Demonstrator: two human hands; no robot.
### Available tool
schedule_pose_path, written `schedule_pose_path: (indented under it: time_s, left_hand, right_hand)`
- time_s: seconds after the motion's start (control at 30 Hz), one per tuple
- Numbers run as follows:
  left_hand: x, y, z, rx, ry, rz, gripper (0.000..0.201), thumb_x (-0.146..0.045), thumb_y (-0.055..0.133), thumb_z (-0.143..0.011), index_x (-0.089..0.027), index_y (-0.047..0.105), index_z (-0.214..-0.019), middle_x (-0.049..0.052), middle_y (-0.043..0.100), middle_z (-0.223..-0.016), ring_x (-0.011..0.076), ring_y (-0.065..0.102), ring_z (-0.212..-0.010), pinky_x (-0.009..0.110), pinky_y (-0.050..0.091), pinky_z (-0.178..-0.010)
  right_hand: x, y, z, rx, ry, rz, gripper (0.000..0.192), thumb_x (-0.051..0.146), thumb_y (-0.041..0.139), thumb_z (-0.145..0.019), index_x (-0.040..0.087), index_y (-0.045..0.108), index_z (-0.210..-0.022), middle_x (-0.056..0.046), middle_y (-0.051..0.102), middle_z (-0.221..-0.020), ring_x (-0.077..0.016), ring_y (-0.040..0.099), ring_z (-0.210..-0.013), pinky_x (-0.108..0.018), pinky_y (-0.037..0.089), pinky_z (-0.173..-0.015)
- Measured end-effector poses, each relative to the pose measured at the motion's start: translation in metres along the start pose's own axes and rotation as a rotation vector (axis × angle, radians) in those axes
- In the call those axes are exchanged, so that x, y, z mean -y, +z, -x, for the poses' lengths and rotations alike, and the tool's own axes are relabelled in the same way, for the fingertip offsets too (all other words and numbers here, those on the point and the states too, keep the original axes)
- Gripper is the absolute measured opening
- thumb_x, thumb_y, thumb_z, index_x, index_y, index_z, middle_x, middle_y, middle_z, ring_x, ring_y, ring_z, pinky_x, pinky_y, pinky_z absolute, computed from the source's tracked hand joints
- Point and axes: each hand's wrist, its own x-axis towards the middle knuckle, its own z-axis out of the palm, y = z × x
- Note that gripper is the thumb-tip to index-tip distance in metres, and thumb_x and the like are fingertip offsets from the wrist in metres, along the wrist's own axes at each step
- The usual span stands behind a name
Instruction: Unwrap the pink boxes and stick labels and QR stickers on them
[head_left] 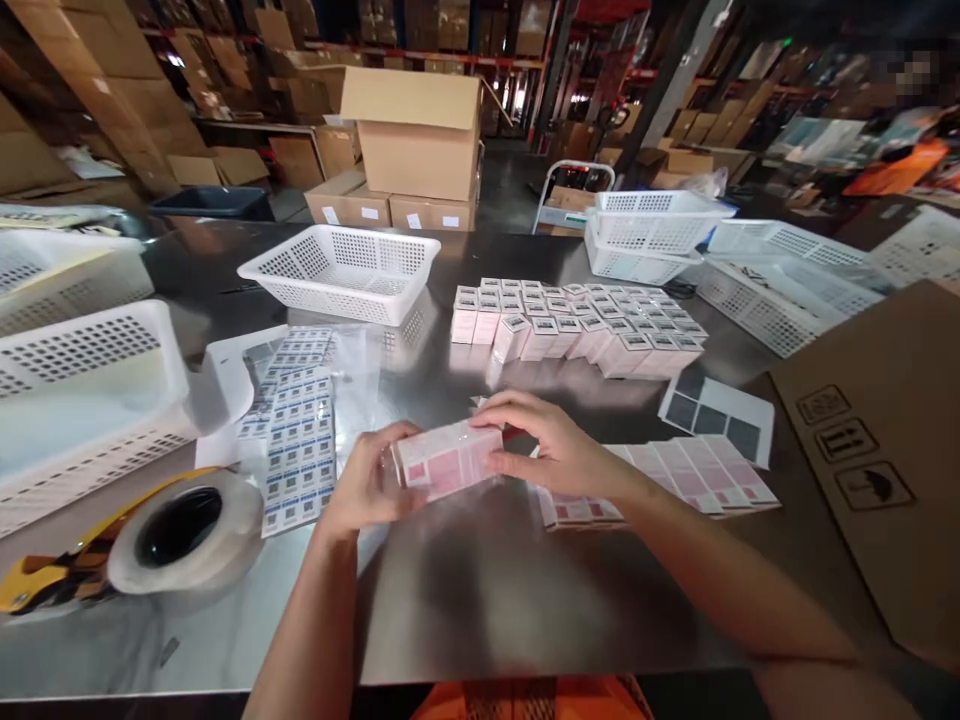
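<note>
**Small pink carton pinched at both ends, clutter close on every side**

While both hands hold the small pink carton (448, 458) just above the steel table (480, 600), the risks run left to right like this.

- Tape dispenser (112, 545), near left edge: well apart from the left forearm, but a wide elbow swing could knock it off the table.
- Sheets of printed labels (296, 430): just beside the left hand (367, 490). Loose and glossy, so a sleeve or wrist drag would likely shuffle them or slide one under the carton.
- Left hand: fingers curled shut around the carton's left end. Right hand (544, 450): fingers closed over the right end and top. Grip is fingertip-only, I judge; the carton looks thin-walled, so squeezing may dent it, and a loose pinch lets it drop to the table.
- Block of upright pink boxes (577, 320) behind the hands: tightly packed, front row leaning. A bump could domino the row.
- Flat pink carton blanks (690, 475) fanned under the right wrist: the forearm rests near or on them and may scatter or crease them.
- Brown cardboard sheet (885, 450), far right: overhangs the table edge, easily nudged.
</note>
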Motion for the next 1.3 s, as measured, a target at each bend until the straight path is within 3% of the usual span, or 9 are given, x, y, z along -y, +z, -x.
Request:
schedule_pose_path:
  time_s: [0.1,0.27,0.43,0.53,0.8,1.0,1.07,1.13,1.3]
  left_hand:
    - [0.005,0.002,-0.001,-0.173,0.049,0.001,0.023,-0.029,0.075,-0.056,-0.018,0.065,-0.074,-0.002,0.054,-0.063,0.0129,0.045,-0.057,0.025,0.035,-0.052]
    - [0.012,0.01,-0.005,-0.248,-0.026,0.009,0.023,-0.023,0.078,-0.057,-0.018,0.07,-0.078,-0.002,0.059,-0.066,0.013,0.048,-0.06,0.025,0.038,-0.057]
    - [0.021,0.016,-0.013,-0.194,-0.176,0.208,0.022,-0.037,0.063,-0.061,-0.016,0.068,-0.068,0.004,0.062,-0.063,0.017,0.053,-0.058,0.028,0.041,-0.056]
    - [0.025,0.018,-0.016,-0.147,-0.224,0.24,0.031,-0.045,0.056,-0.06,-0.016,0.065,-0.064,0.005,0.059,-0.057,0.0184,0.052,-0.053,0.03,0.039,-0.05]
    - [0.02,0.02,-0.013,-0.224,-0.212,0.029,0.032,-0.044,0.064,-0.077,-0.018,0.059,-0.059,0.0,0.054,-0.057,0.0147,0.047,-0.056,0.028,0.038,-0.056]
    - [0.018,0.03,-0.009,-0.312,-0.188,-0.233,0.039,-0.044,0.06,-0.087,-0.019,0.059,-0.058,-0.002,0.049,-0.052,0.0135,0.042,-0.053,0.027,0.031,-0.053]
    - [0.02,0.034,-0.009,-0.391,-0.142,-0.365,0.032,-0.042,0.058,-0.088,-0.018,0.068,-0.069,-0.001,0.058,-0.059,0.0151,0.049,-0.058,0.026,0.035,-0.055]
    - [0.022,0.037,-0.008,-0.451,-0.081,-0.484,0.03,-0.041,0.056,-0.089,-0.018,0.072,-0.078,0.0,0.063,-0.064,0.0156,0.053,-0.059,0.026,0.038,-0.056]
    - [0.028,0.044,-0.001,-0.427,0.053,-0.392,0.037,-0.044,0.052,-0.093,-0.019,0.065,-0.07,0.0,0.057,-0.062,0.0144,0.049,-0.058,0.025,0.038,-0.056]
  right_hand:
    - [0.001,0.018,0.013,-0.167,0.094,-0.188,0.021,0.037,0.072,-0.087,0.023,0.072,-0.102,-0.008,0.065,-0.11,-0.0201,0.066,-0.099,-0.033,0.06,-0.08]
    - [-0.004,0.05,0.028,-0.482,0.172,-0.434,0.015,0.038,0.071,-0.087,0.023,0.069,-0.085,-0.007,0.068,-0.095,-0.0205,0.068,-0.095,-0.035,0.059,-0.079]
    - [-0.016,0.051,0.044,-0.365,0.001,-0.514,0.035,0.055,0.061,-0.09,0.026,0.05,-0.075,-0.007,0.071,-0.105,-0.0271,0.048,-0.134,-0.053,0.045,-0.103]
    - [-0.021,0.037,0.053,-0.305,-0.075,-0.531,0.038,0.061,0.054,-0.09,0.028,0.042,-0.075,-0.002,0.068,-0.072,-0.0266,0.055,-0.124,-0.054,0.043,-0.1]
    - [-0.005,0.014,0.06,-0.474,-0.015,0.481,0.026,0.03,0.052,-0.095,0.026,0.065,-0.073,0.002,0.053,-0.053,-0.0219,0.057,-0.083,-0.053,0.024,-0.098]
    - [-0.013,0.028,0.06,-0.433,0.287,0.55,0.036,0.033,0.056,-0.093,0.022,0.071,-0.063,-0.009,0.065,-0.111,-0.0313,0.05,-0.111,-0.056,0.029,-0.093]
    - [-0.022,0.031,0.06,-0.348,0.42,0.452,0.018,0.028,0.06,-0.086,0.024,0.077,-0.092,-0.012,0.057,-0.135,-0.0376,0.043,-0.126,-0.06,0.03,-0.099]
    - [-0.033,0.033,0.059,-0.289,0.502,0.161,0.041,0.024,0.065,-0.077,0.025,0.07,-0.117,-0.012,0.047,-0.148,-0.0392,0.037,-0.135,-0.06,0.031,-0.106]
    - [-0.053,0.039,0.05,-0.507,0.575,-0.645,0.039,0.046,0.072,-0.074,0.022,0.064,-0.105,-0.009,0.067,-0.114,-0.0285,0.062,-0.112,-0.047,0.049,-0.096]
